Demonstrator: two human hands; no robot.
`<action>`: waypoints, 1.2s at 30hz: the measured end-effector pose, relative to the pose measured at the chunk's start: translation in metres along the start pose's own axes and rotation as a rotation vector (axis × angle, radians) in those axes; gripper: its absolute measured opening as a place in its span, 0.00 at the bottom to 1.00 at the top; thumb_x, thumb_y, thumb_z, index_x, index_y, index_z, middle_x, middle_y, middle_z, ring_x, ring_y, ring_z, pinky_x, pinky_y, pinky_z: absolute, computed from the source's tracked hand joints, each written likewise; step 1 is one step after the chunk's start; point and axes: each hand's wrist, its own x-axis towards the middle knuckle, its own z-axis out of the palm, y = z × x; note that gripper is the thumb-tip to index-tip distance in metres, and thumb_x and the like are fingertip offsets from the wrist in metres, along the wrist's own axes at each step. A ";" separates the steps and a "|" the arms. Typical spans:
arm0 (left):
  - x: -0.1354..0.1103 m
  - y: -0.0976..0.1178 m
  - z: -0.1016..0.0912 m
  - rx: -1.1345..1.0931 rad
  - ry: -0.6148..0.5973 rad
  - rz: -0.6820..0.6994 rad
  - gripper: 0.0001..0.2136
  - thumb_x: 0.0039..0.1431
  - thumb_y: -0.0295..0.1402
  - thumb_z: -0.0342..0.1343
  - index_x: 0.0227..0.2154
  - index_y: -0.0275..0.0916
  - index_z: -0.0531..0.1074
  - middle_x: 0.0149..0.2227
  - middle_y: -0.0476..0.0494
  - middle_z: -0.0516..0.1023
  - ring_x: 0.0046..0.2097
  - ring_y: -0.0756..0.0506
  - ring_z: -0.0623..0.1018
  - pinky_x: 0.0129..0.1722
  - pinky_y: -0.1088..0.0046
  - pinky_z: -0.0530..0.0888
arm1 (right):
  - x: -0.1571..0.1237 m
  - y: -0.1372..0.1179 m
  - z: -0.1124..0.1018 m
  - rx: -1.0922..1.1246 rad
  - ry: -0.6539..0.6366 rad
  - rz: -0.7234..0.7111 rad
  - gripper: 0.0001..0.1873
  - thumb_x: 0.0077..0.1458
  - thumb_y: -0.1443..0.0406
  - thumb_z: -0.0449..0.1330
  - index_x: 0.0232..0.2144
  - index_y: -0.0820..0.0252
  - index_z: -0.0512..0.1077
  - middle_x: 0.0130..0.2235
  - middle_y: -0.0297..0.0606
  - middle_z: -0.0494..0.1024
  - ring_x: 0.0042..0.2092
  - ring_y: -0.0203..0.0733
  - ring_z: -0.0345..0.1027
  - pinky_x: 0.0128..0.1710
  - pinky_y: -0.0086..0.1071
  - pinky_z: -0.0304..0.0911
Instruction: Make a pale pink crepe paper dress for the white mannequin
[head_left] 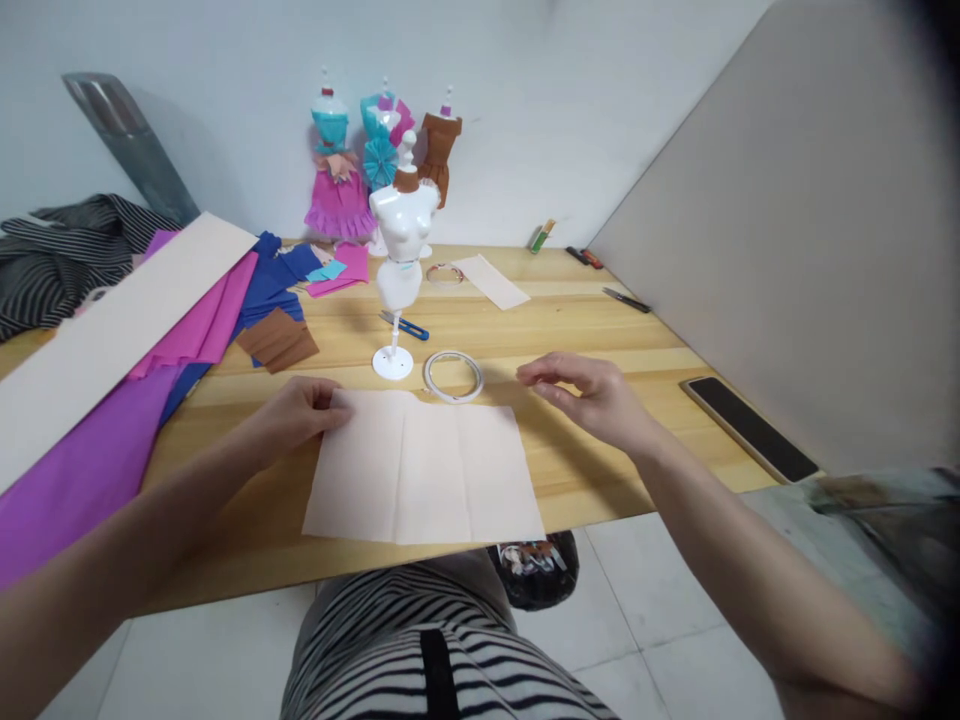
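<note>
A pale pink creased paper sheet (pixel 424 467) lies flat near the front edge of the wooden table (pixel 600 330). My left hand (pixel 296 410) rests on the sheet's far left corner, fingers curled down onto it. My right hand (pixel 592 392) hovers just right of the sheet's far right corner, fingers loosely bent and apart, holding nothing. A white tape ring (pixel 453 375) lies just beyond the sheet. Behind it stands a bare white mini mannequin (pixel 403 250) on a round base.
Purple, pink and blue paper sheets (pixel 187 330) and a long pale strip (pixel 112 330) cover the left side. Blue-handled scissors (pixel 405 325), brown paper (pixel 279 340), three dressed mini mannequins (pixel 375 150) at the back wall, a phone (pixel 750 425) at right, a grey board (pixel 787 220).
</note>
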 end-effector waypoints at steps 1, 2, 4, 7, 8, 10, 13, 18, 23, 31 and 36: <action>0.000 0.000 0.002 0.005 -0.013 0.012 0.14 0.40 0.40 0.63 0.18 0.36 0.66 0.17 0.53 0.65 0.22 0.53 0.63 0.22 0.77 0.58 | 0.004 -0.001 0.001 0.030 0.023 0.011 0.07 0.51 0.61 0.62 0.33 0.53 0.78 0.35 0.39 0.80 0.38 0.45 0.73 0.42 0.40 0.67; -0.001 0.000 0.004 0.010 -0.030 0.020 0.14 0.40 0.40 0.62 0.18 0.36 0.66 0.17 0.54 0.64 0.21 0.54 0.62 0.22 0.77 0.57 | 0.008 -0.004 0.003 0.064 0.034 0.012 0.08 0.51 0.60 0.62 0.33 0.54 0.78 0.35 0.39 0.79 0.39 0.45 0.73 0.42 0.40 0.67; -0.003 0.002 0.009 0.022 -0.069 0.031 0.13 0.42 0.40 0.60 0.19 0.36 0.65 0.17 0.54 0.63 0.21 0.54 0.62 0.22 0.77 0.56 | 0.016 -0.013 0.014 0.134 0.017 -0.017 0.10 0.52 0.59 0.62 0.36 0.55 0.77 0.38 0.40 0.79 0.41 0.45 0.73 0.44 0.40 0.67; -0.007 0.007 0.021 0.046 -0.102 0.065 0.13 0.44 0.40 0.57 0.19 0.37 0.63 0.18 0.55 0.60 0.21 0.54 0.60 0.22 0.77 0.55 | 0.026 -0.034 0.042 0.195 -0.125 -0.120 0.14 0.53 0.58 0.61 0.41 0.55 0.76 0.45 0.42 0.78 0.46 0.45 0.72 0.48 0.40 0.65; -0.009 0.010 0.026 0.060 -0.101 0.088 0.12 0.45 0.40 0.56 0.19 0.37 0.62 0.18 0.55 0.59 0.22 0.54 0.59 0.22 0.77 0.54 | 0.028 -0.041 0.054 0.210 -0.189 -0.153 0.16 0.54 0.58 0.60 0.44 0.55 0.74 0.48 0.42 0.77 0.48 0.45 0.71 0.49 0.41 0.64; -0.014 0.017 0.037 0.108 -0.081 0.155 0.12 0.48 0.39 0.53 0.18 0.38 0.60 0.18 0.55 0.56 0.22 0.54 0.57 0.22 0.76 0.52 | 0.030 -0.052 0.076 0.207 -0.268 -0.205 0.23 0.51 0.57 0.62 0.50 0.57 0.71 0.48 0.44 0.77 0.49 0.47 0.71 0.51 0.42 0.63; -0.023 0.027 0.048 0.224 -0.010 0.235 0.15 0.49 0.38 0.52 0.15 0.38 0.55 0.18 0.55 0.50 0.22 0.55 0.54 0.22 0.76 0.49 | 0.029 -0.060 0.098 0.127 -0.294 -0.137 0.21 0.48 0.60 0.64 0.46 0.60 0.74 0.35 0.39 0.78 0.37 0.43 0.72 0.41 0.38 0.64; -0.023 0.034 0.044 0.130 -0.083 0.138 0.09 0.49 0.37 0.54 0.22 0.36 0.70 0.19 0.51 0.68 0.22 0.51 0.68 0.23 0.76 0.63 | 0.019 -0.052 0.083 0.276 -0.424 0.100 0.08 0.51 0.62 0.61 0.30 0.61 0.76 0.25 0.32 0.71 0.27 0.34 0.63 0.29 0.30 0.58; 0.001 0.033 0.037 0.076 -0.034 0.167 0.11 0.50 0.39 0.54 0.25 0.34 0.72 0.25 0.45 0.77 0.22 0.51 0.73 0.24 0.76 0.68 | 0.008 -0.038 0.061 0.414 -0.407 0.263 0.13 0.47 0.58 0.64 0.23 0.62 0.71 0.22 0.30 0.68 0.24 0.32 0.60 0.25 0.28 0.55; 0.003 0.036 0.056 0.198 -0.171 0.092 0.14 0.44 0.43 0.60 0.21 0.35 0.71 0.19 0.51 0.69 0.24 0.50 0.69 0.22 0.77 0.61 | 0.024 -0.027 0.068 0.529 -0.042 0.256 0.17 0.41 0.56 0.67 0.19 0.61 0.66 0.19 0.29 0.66 0.22 0.31 0.58 0.21 0.26 0.53; -0.005 0.029 0.050 -0.106 -0.165 -0.009 0.13 0.38 0.39 0.64 0.21 0.34 0.71 0.18 0.51 0.70 0.24 0.49 0.70 0.25 0.74 0.66 | 0.021 -0.020 0.055 0.489 0.192 0.156 0.13 0.46 0.58 0.65 0.22 0.60 0.69 0.22 0.30 0.69 0.24 0.32 0.61 0.25 0.28 0.59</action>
